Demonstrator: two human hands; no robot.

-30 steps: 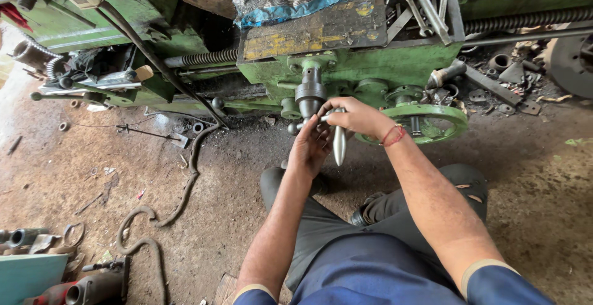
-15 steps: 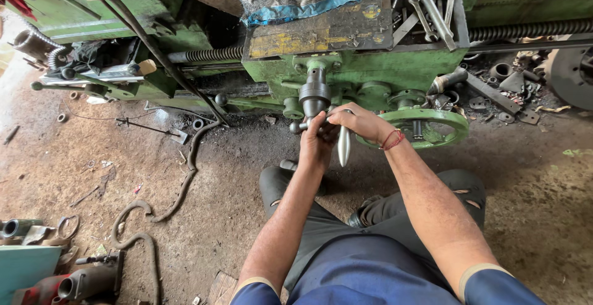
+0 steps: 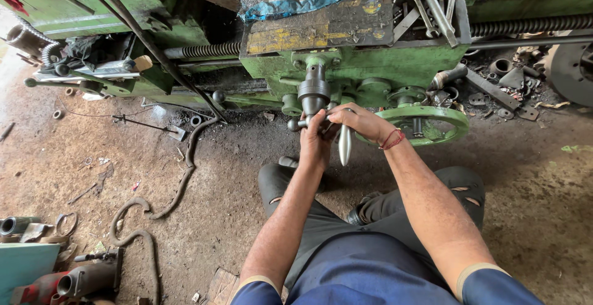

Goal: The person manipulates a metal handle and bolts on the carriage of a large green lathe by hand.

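Hands meet at the front of the green lathe [image 3: 395, 64]: left hand [image 3: 315, 138] is closed around the crank hub [image 3: 313, 95], right hand [image 3: 361, 123] is closed on the same crank, its shiny metal handle [image 3: 344, 146] hanging below, beside the green handwheel [image 3: 432, 123].

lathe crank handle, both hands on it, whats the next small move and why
Probably a short turn of the crank handle: the left hand grips its hub below the green carriage, the right hand wraps over the top, and the steel grip hangs free.
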